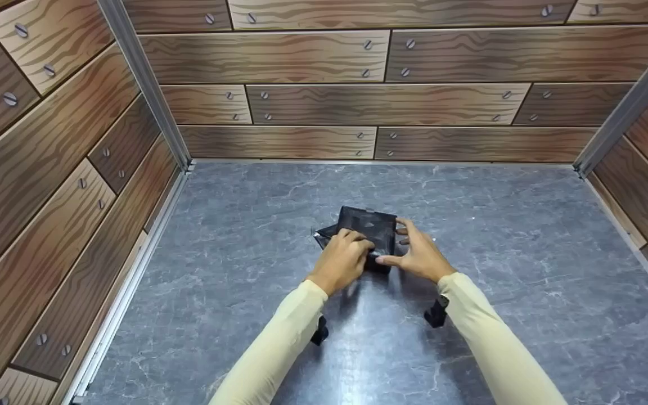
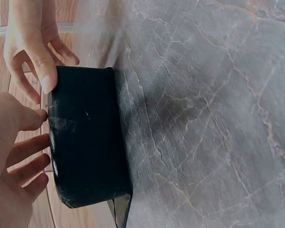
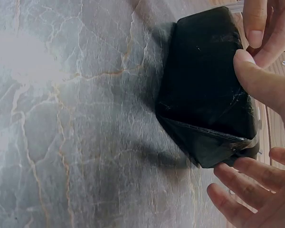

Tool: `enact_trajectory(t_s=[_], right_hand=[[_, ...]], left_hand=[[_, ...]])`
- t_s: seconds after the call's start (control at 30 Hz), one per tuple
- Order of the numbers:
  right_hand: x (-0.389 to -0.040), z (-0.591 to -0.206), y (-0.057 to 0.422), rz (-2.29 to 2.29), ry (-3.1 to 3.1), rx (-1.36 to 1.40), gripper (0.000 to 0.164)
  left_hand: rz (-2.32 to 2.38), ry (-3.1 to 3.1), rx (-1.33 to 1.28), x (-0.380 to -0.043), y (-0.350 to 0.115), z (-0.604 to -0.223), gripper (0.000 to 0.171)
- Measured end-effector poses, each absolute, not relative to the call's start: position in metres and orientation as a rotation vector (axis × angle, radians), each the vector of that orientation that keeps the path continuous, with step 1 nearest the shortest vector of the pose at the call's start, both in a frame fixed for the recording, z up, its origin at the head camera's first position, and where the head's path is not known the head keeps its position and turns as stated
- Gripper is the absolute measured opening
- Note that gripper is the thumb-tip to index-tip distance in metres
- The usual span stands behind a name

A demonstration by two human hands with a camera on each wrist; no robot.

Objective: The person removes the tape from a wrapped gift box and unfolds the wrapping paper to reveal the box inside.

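Well, wood-patterned panels (image 1: pixel 313 56) dotted with screw heads wall in the grey marbled counter (image 1: pixel 234 292) on three sides, with metal posts (image 1: pixel 149 84) at the far corners. A small black device (image 1: pixel 435 313) hangs under one cuff and another (image 1: pixel 319 332) under the other; the cream sleeves (image 1: pixel 504 343) are cut off at the elbows' side. Mid-counter sits a black box (image 1: pixel 377 225), a flap (image 1: pixel 327 233) jutting out on its left. The right hand (image 1: pixel 422 256) has its fingers spread about the box's right end, thumb on the near edge, gripping it. The left hand (image 1: pixel 342 261) covers part of the box, fingers bent and touching it — whether they actually grip, I can't tell. Some fingertips vanish behind the box's edge, its inside is hidden, and its dark faces swallow detail — little shows beyond a strip of tape (image 2: pixel 62 124).
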State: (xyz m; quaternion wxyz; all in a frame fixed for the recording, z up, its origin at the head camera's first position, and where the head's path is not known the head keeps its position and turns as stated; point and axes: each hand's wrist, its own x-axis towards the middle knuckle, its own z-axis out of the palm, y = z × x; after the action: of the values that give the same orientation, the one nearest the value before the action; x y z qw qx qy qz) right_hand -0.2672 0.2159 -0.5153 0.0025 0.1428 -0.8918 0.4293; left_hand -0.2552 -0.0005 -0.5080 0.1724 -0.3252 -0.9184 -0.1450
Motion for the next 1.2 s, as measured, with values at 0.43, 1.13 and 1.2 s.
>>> enact_trajectory(t_s=[0.43,1.13,1.2], right_hand=[[-0.267,-0.514,0.223,1.355,-2.807,0.441,0.092],[-0.271,-0.506,0.221,1.310,-2.750,0.412,0.051],[-0.273,-0.505,0.219,1.226,-2.723,0.400,0.039]], left_hand=[[-0.523,-2.628,-0.931,-0.258,-0.009,-0.506,0.026],[-0.573,-2.829,-0.956,-0.268,-0.014,-0.501,0.035],[-0.576,-2.828,-0.961,-0.267,-0.014,-0.500,0.035]])
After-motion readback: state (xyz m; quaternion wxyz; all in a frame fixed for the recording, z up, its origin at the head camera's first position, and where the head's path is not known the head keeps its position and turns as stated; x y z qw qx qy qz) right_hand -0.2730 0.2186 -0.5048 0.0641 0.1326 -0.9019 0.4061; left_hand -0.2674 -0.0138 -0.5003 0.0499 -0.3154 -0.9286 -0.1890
